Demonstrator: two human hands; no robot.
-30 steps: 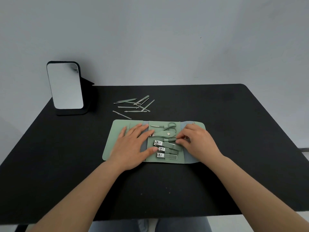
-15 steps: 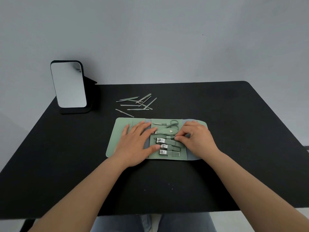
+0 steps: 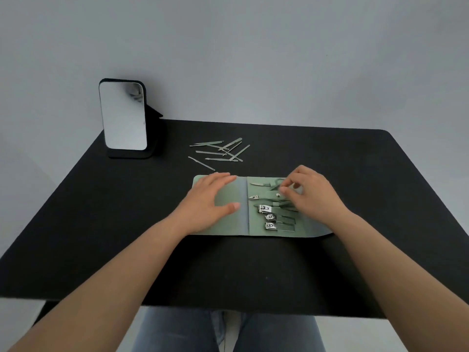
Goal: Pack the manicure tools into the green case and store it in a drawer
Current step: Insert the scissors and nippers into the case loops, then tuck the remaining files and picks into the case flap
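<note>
A black bench point(image 3: 101, 237) under a grey wall is carrying the open green case point(image 3: 228, 199). The left hand point(image 3: 210, 201) is lying flat on its blank flap — pinning it, likely — while the right hand point(image 3: 312, 196), fingers curled, is pinching around the scissors point(image 3: 276, 185). Loose tools point(image 3: 220, 151) are waiting behind the case.

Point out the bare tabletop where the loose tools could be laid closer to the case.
Bare black table right of the green case, and the strip between the case and the near edge. Crowded: the loose tools behind the case and the mirror at back left.
</note>
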